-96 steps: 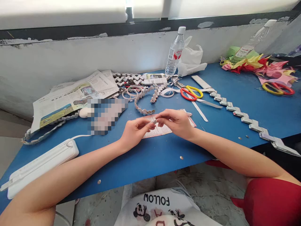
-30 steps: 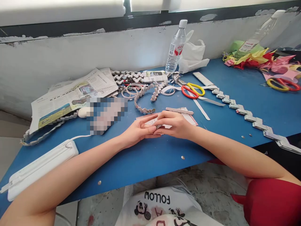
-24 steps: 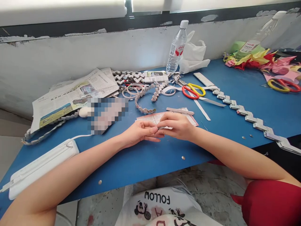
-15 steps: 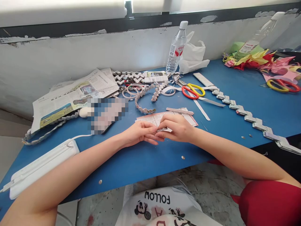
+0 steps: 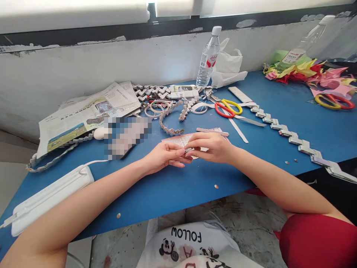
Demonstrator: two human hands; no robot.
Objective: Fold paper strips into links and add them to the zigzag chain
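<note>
Between both hands is a small folded newspaper strip (image 5: 189, 149), mostly covered by the fingers. My left hand (image 5: 166, 155) is closed, pinching its left end between thumb and forefinger. From the right, my right hand (image 5: 213, 147) grips the strip with its fingers over the top. Beneath the hands lies a flat piece of printed newspaper (image 5: 175, 140). A narrow folded strip (image 5: 212, 131) rests on it just beyond my right hand.
Scissors (image 5: 228, 108) with red and yellow handles lie beyond on paper strips. A folded-paper chain (image 5: 292, 139) runs along the right. Newspapers (image 5: 92, 111) and a white power strip (image 5: 52, 201) are at left. A bottle (image 5: 208, 57) stands by the wall.
The fingers of my right hand have shifted and straightened over the folded strip, and more of its edge shows. My left hand keeps its pinch, nearly in place.
</note>
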